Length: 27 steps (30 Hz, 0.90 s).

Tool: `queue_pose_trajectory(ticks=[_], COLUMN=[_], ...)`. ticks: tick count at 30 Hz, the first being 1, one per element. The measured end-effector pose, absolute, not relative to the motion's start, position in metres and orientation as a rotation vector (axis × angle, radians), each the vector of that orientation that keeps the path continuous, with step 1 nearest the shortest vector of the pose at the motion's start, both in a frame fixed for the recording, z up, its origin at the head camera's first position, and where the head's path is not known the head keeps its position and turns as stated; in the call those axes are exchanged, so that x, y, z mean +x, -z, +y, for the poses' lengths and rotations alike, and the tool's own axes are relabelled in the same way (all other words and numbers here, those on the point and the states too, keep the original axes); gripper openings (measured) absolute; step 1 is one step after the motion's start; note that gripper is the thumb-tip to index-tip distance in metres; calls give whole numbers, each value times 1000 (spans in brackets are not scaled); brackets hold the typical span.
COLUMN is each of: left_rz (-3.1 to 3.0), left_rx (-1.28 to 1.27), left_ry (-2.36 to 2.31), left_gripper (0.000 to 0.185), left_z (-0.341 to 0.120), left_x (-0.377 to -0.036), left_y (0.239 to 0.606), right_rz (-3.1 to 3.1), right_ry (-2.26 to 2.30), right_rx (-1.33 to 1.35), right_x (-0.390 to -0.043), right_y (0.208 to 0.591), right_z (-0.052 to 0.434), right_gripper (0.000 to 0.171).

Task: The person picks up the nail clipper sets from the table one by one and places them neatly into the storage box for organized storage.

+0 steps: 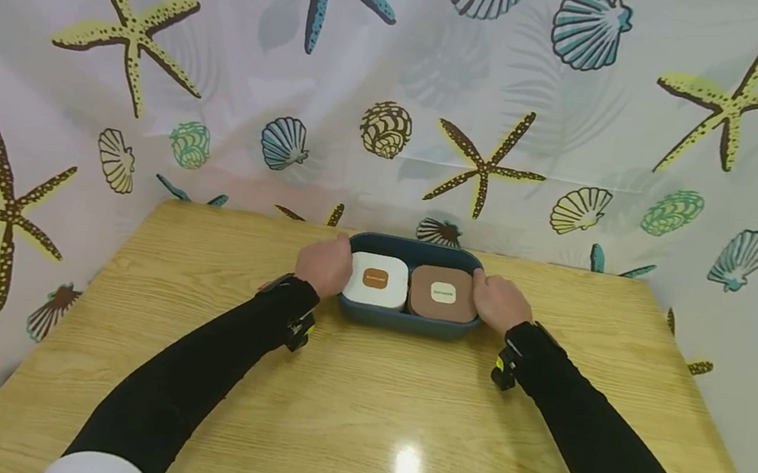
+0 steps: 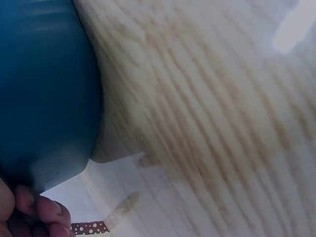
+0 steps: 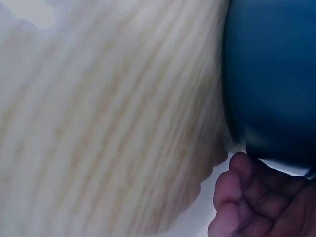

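Note:
A dark blue oblong bin (image 1: pixel 407 323) is at the far side of the table in the head view. Inside it, side by side, are a white rounded-square box (image 1: pixel 375 294) with a brown label and a brown box (image 1: pixel 443 310) with a pale label. My left hand (image 1: pixel 326 264) grips the bin's left end, and my right hand (image 1: pixel 503 302) holds the right end. The left wrist view has the bin's smooth wall (image 2: pixel 44 89) above curled fingers (image 2: pixel 52 210). Curled fingers (image 3: pixel 228 190) also appear below the wall (image 3: pixel 271 74) in the right wrist view. Whether the bin touches the table, I cannot tell.
A light wooden table (image 1: pixel 379 406) stretches in front of the bin, with a bright reflection near its front. Behind and at both sides hangs a white cloth (image 1: pixel 343 95) printed with starfish and shells. It meets the table's back edge close behind the bin.

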<state>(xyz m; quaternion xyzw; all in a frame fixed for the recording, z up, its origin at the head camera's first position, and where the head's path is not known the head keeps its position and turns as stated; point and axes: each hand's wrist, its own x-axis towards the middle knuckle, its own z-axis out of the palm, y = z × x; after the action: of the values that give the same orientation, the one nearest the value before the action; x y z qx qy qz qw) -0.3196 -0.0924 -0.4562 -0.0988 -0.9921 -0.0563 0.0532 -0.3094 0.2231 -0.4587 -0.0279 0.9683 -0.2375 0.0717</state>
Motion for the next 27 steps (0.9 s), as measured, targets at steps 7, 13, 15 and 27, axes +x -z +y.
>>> queue_pose_trajectory(ticks=[7, 13, 15, 27], left_rz=[-2916, -2937, -2954, -3091], left_rx=[-312, -282, -270, -167], left_ry=[141, 162, 179, 310], left_gripper=[55, 55, 56, 56], left_z=[-98, -96, -95, -95], left_x=[-382, -396, -396, -381], left_y=[534, 545, 546, 514], right_rz=[2927, 2920, 2914, 2886], right_ry=[715, 715, 711, 691], right_rx=[-94, -71, -67, -44], right_x=[-312, -314, -314, -321], right_y=[458, 458, 459, 457], right_z=[228, 230, 230, 226], right_gripper=[57, 59, 59, 61])
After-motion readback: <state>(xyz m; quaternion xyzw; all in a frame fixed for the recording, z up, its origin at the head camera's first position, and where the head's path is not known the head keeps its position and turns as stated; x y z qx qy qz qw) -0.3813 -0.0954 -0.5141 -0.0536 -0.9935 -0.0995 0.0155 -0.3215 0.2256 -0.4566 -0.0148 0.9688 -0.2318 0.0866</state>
